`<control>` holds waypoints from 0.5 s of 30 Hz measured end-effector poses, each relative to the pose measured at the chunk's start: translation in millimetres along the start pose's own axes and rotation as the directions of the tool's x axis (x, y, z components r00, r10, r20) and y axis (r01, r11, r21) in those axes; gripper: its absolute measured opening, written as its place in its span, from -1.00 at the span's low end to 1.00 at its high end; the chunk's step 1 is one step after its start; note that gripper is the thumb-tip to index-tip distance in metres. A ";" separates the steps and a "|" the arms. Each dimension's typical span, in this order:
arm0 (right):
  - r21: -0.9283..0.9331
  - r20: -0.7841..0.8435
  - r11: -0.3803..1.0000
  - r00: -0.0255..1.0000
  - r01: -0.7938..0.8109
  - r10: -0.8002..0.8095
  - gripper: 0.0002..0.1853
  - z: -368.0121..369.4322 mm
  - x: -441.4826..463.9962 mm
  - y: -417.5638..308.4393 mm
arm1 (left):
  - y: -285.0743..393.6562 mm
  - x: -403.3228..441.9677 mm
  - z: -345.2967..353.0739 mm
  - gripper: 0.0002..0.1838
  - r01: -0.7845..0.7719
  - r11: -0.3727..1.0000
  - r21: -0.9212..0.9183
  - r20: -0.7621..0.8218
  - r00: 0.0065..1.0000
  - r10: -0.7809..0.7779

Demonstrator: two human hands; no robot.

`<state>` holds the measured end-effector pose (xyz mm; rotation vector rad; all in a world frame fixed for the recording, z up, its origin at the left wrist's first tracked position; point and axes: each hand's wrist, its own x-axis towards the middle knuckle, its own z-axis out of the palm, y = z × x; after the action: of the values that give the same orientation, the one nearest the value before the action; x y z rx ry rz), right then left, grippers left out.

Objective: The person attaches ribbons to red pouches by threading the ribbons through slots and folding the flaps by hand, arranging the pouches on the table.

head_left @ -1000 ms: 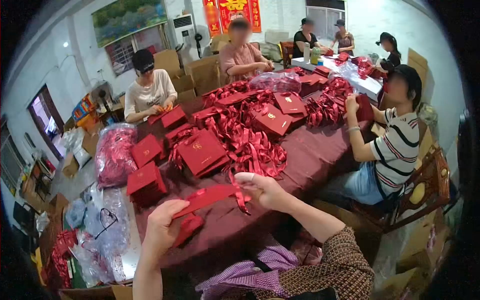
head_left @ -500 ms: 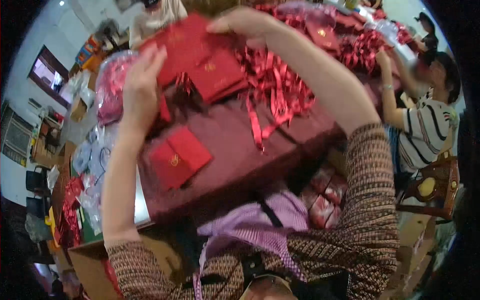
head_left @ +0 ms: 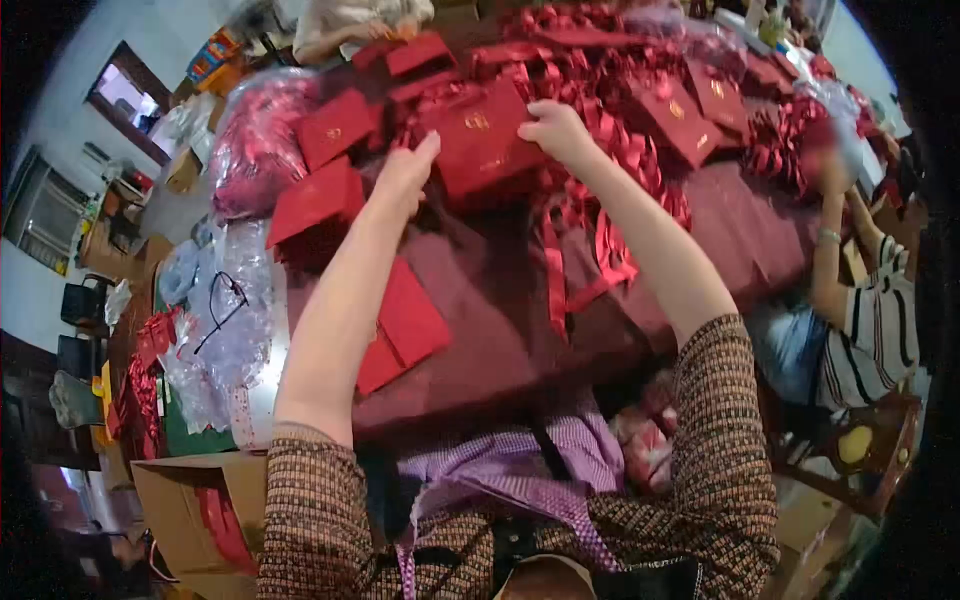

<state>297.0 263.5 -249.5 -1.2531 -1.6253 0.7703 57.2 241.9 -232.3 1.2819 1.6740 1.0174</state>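
Note:
A red gift box (head_left: 485,140) with a gold emblem is held upright over the far part of the table between my hands. My right hand (head_left: 558,132) pinches its right edge with thumb and fingers. At the left edge, my left hand (head_left: 405,175) grips with the thumb raised, its other fingers partly hidden. Below my left forearm lies a flat red folded piece (head_left: 415,325), partly covered by the arm. More red boxes (head_left: 320,205) are stacked to the left of my left hand. Loose red ribbons (head_left: 610,230) hang and heap beside my right hand.
A dark red cloth (head_left: 500,310) covers the table. At the left are a plastic bag of red material (head_left: 262,150) and clear wrapping with a black cord (head_left: 225,305). An open carton (head_left: 170,500) stands lower left. Co-workers sit at the far side and right, one in a striped shirt (head_left: 870,330).
My hands have moved right and nearer to each other, onto the two sides of one red box. The view has shifted, and several stacked red boxes now show at the left.

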 end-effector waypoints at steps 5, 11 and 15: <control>-0.372 0.015 0.928 0.999 -0.024 0.032 -0.61 0.4 -21.7 -15.9 | -25.9 40.0 23.0 -0.32 -0.090 0.964 -0.250 0.271 0.949 0.159; -0.671 0.138 0.741 0.987 0.034 0.079 -0.53 -5.9 -14.2 -23.4 | -17.2 37.3 36.8 -0.31 -0.041 0.998 -0.049 0.142 0.989 0.048; -0.503 0.082 0.862 0.990 -0.062 0.118 -0.37 -5.1 -8.2 -6.2 | -17.8 39.8 36.7 -0.23 0.104 0.984 -0.142 0.195 0.978 -0.075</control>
<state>299.8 253.6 -244.4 -1.6854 -1.9450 0.4876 77.1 282.6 -266.9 1.1552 1.4679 0.9205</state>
